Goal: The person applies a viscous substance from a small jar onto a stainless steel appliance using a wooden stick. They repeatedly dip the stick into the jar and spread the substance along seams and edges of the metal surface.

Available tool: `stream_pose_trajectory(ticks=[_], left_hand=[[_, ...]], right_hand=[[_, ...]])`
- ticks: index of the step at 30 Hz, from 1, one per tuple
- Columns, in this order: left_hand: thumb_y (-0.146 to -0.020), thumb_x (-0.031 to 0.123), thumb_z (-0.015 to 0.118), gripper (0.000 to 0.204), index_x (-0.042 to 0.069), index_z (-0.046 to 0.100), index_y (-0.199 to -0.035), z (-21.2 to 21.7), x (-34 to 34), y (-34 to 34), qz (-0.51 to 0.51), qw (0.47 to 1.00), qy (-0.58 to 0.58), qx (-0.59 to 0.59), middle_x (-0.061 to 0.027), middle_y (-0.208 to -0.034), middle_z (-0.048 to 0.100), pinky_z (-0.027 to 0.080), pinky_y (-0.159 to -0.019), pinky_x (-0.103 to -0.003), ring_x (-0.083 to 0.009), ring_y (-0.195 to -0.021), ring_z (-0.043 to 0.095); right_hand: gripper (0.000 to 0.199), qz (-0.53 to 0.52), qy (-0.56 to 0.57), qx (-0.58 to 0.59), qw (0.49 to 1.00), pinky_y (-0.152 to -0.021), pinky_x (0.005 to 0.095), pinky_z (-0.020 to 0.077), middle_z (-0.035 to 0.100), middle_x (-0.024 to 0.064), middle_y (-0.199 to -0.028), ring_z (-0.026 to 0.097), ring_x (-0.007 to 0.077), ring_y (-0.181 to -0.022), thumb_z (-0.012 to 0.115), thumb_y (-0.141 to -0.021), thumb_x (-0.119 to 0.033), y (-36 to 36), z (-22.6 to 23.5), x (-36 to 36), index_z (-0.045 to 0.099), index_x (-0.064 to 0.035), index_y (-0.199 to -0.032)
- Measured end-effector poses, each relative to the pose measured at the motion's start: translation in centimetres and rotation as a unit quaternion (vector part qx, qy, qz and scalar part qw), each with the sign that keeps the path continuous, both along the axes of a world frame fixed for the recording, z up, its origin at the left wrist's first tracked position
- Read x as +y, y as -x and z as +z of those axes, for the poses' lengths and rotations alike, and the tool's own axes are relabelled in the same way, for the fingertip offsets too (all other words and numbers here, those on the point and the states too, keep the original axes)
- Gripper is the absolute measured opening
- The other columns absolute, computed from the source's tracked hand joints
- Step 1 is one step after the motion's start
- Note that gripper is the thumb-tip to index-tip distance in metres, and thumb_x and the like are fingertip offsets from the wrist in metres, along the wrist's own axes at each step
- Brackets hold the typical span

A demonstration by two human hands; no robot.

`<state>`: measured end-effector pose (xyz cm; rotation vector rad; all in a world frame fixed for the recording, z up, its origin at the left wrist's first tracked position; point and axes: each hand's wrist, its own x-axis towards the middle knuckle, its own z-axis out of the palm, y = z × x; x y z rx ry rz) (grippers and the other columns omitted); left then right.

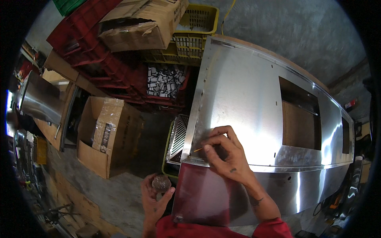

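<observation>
Clock face laid over the head view, 12 at the top. I read a thin orange stick (198, 149) at 6 o'clock, just off centre, near the closest left corner of a shiny sheet-metal panel (246, 95). The right hand (229, 155), entering from 5 o'clock, pinches the stick between thumb and fingers; I cannot tell whether its tip touches the metal.

Left hand (155, 200), at 7 o'clock: fingers and thumb curled about a small round brown object (161, 183), held apart from the panel. Too small for me to say what it is.

The panel spreads toward 3 o'clock, with a rectangular opening (301, 127) there.

Just beside its left edge, at 7 o'clock from centre, I note striped metal parts (178, 137) in a yellow-green crate (170, 170). An open cardboard box (131, 135) stands at 9 o'clock. Small white pieces (166, 82) fill a red crate at 11 o'clock; beyond them a torn carton (139, 35) lies tilted. A yellow basket (217, 20) sits at 12 o'clock.
</observation>
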<state>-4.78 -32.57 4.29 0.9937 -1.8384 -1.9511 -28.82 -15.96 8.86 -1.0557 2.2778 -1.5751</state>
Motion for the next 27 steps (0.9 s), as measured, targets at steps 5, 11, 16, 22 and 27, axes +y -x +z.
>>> stream_pose_trajectory(ticks=[5, 11, 16, 22, 27], left_hand=[[-0.091, 0.000, 0.085, 0.076, 0.001, 0.040, -0.152, 2.0, 0.2, 0.8, -0.017, 0.999, -0.011, 0.028, -0.0163, -0.139, 0.062, 0.056, -0.106, -0.037, -0.0222, -0.123, 0.065], [-0.091, -0.006, 0.081, 0.073, 0.003, 0.042, -0.152, 1.8, 0.4, 0.6, -0.067, 0.992, 0.043, 0.101, -0.0130, -0.136, 0.062, 0.055, -0.106, -0.035, -0.0194, -0.123, 0.066], [-0.090, -0.007, 0.080, 0.075, 0.001, 0.043, -0.155, 2.9, 0.9, -0.2, -0.083, 0.989, 0.067, 0.103, -0.0136, -0.136, 0.063, 0.053, -0.108, -0.035, -0.0189, -0.123, 0.067], [-0.090, -0.006, 0.082, 0.071, 0.000, 0.047, -0.151, 2.9, 1.6, -0.8, -0.067, 0.989, 0.050, 0.119, -0.0132, -0.134, 0.064, 0.053, -0.108, -0.035, -0.0186, -0.123, 0.066], [-0.090, -0.004, 0.084, 0.071, 0.001, 0.045, -0.150, 2.9, 2.1, -0.8, -0.042, 0.992, 0.061, 0.104, -0.0141, -0.134, 0.065, 0.054, -0.106, -0.035, -0.0198, -0.123, 0.066]], right_hand=[[0.015, -0.015, 0.046, -0.038, 0.998, -0.093, 0.0380, 0.0562, 0.058, 0.0142, -0.123, 0.065, 0.0242, -0.112, 0.079, -0.099, -0.010, -4.5, 1.2, 0.4, 0.074, -0.0022, -0.111], [0.021, 0.092, 0.011, 0.075, 0.993, -0.087, 0.0373, 0.0569, 0.059, 0.0148, -0.120, 0.065, 0.0259, -0.106, 0.082, -0.095, -0.006, -9.4, 2.4, -0.9, 0.076, -0.0043, -0.115], [0.021, 0.093, -0.003, 0.108, 0.990, -0.084, 0.0381, 0.0566, 0.058, 0.0153, -0.118, 0.063, 0.0274, -0.100, 0.082, -0.094, -0.005, -10.2, 2.3, -1.4, 0.076, -0.0036, -0.114], [0.021, 0.079, 0.016, 0.110, 0.991, -0.084, 0.0369, 0.0556, 0.058, 0.0149, -0.117, 0.063, 0.0269, -0.101, 0.082, -0.095, -0.007, -10.8, 2.6, -0.8, 0.075, -0.0031, -0.115], [0.015, -0.007, 0.069, 0.089, 0.994, -0.084, 0.0361, 0.0547, 0.059, 0.0147, -0.111, 0.063, 0.0264, -0.100, 0.078, -0.098, -0.006, -8.0, 2.4, -0.2, 0.072, -0.0016, -0.111]])
